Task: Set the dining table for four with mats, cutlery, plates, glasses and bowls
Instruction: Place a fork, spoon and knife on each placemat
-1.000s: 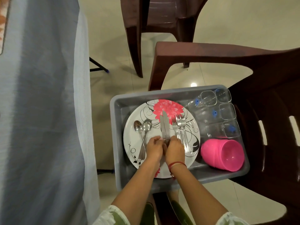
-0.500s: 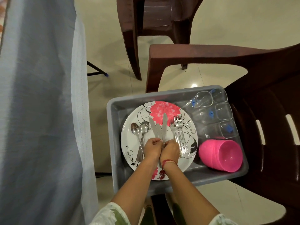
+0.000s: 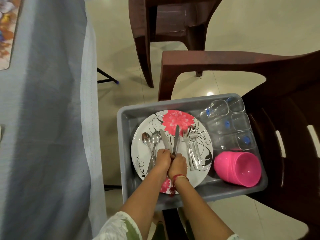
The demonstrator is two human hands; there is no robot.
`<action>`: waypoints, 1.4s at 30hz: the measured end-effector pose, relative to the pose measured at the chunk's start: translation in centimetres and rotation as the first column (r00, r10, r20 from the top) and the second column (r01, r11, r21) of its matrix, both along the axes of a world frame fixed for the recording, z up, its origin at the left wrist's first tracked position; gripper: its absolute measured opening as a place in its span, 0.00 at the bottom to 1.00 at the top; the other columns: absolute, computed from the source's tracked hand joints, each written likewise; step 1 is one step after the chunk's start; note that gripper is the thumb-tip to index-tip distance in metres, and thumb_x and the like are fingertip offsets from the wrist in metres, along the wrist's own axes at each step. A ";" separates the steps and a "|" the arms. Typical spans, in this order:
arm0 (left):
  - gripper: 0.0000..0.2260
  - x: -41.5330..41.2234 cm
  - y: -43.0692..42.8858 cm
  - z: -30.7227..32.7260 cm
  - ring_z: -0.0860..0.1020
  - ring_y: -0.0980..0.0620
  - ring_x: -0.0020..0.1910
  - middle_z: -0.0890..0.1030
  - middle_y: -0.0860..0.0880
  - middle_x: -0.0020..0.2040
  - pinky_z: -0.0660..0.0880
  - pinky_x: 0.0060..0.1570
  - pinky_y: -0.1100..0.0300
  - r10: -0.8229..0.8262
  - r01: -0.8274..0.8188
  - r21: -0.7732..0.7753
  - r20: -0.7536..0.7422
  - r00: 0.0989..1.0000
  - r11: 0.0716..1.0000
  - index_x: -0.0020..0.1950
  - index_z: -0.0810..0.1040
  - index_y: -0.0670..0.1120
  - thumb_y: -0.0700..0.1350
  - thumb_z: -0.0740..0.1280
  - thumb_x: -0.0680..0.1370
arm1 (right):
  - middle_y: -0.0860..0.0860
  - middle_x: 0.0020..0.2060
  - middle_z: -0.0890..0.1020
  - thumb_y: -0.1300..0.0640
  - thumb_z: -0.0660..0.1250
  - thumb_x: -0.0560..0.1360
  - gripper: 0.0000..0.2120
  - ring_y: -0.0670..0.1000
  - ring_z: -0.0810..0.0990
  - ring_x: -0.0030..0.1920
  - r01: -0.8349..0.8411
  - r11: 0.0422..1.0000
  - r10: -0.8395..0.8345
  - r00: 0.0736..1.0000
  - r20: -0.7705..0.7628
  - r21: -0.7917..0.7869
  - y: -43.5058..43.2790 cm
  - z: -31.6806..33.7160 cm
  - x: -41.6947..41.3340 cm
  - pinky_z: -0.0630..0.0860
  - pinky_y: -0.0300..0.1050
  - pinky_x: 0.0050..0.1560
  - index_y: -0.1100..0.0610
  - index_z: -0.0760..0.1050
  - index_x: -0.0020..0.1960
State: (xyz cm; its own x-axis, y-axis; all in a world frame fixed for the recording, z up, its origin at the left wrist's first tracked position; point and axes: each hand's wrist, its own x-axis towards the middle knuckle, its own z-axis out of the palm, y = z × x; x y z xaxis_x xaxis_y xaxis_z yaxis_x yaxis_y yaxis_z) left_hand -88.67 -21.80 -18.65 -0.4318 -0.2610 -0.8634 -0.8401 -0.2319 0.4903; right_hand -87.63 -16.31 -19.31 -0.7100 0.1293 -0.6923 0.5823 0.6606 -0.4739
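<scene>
Soft, even indoor light falls from overhead (one small white glare spot marks the glossy cream tiled floor [image 3: 210,93]). Shadows lie faint and blurred-edged beneath the dark brown plastic chairs [image 3: 173,23]. The steel table knives [image 3: 176,139] glint in sharp focus. The pale blue cloth-covered desk [image 3: 43,118] looks soft, and straight lines bow near the edges.

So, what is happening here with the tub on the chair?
A person stands over a grey tub on a brown chair. The left hand grips one knife and the right hand grips a second knife, both above the flowered plate. Spoons, forks, glasses and pink bowls lie in the tub, not yet on the table.
</scene>
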 end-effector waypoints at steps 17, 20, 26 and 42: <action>0.17 2.1 0.5 3.1 0.74 0.51 0.32 0.76 0.47 0.34 0.73 0.34 0.59 0.092 -0.092 0.091 0.004 0.996 0.992 0.43 0.76 0.42 0.54 0.58 0.81 | 0.54 0.40 0.78 0.67 0.52 0.76 0.11 0.51 0.76 0.38 0.071 0.944 -0.017 0.986 0.169 -0.322 3.4 2.2 1.0 0.75 0.47 0.43 0.57 0.72 0.47; 0.17 2.4 0.5 4.3 0.76 0.52 0.36 0.77 0.49 0.36 0.74 0.37 0.60 -0.167 0.165 -0.029 -0.101 0.981 0.986 0.47 0.76 0.45 0.59 0.60 0.79 | 0.54 0.36 0.75 0.68 0.50 0.78 0.12 0.49 0.73 0.34 0.036 0.882 0.046 0.986 0.162 -0.470 3.9 3.7 1.3 0.72 0.42 0.37 0.58 0.71 0.46; 0.12 2.3 -0.3 5.6 0.80 0.50 0.43 0.82 0.48 0.42 0.75 0.47 0.60 -0.063 0.063 -0.005 -0.201 0.978 0.998 0.48 0.75 0.40 0.45 0.56 0.83 | 0.52 0.41 0.80 0.60 0.56 0.81 0.10 0.49 0.79 0.43 -0.058 0.822 0.126 0.989 0.081 -0.567 2.9 5.2 1.4 0.75 0.36 0.42 0.59 0.75 0.56; 0.11 4.7 -6.0 4.7 0.77 0.53 0.33 0.79 0.49 0.38 0.74 0.33 0.62 0.236 -0.213 0.122 -0.218 0.947 0.969 0.50 0.76 0.43 0.45 0.56 0.83 | 0.55 0.54 0.74 0.54 0.63 0.76 0.13 0.55 0.75 0.52 -0.399 0.861 0.466 0.867 -0.175 0.315 0.4 1.4 0.9 0.73 0.46 0.54 0.60 0.75 0.57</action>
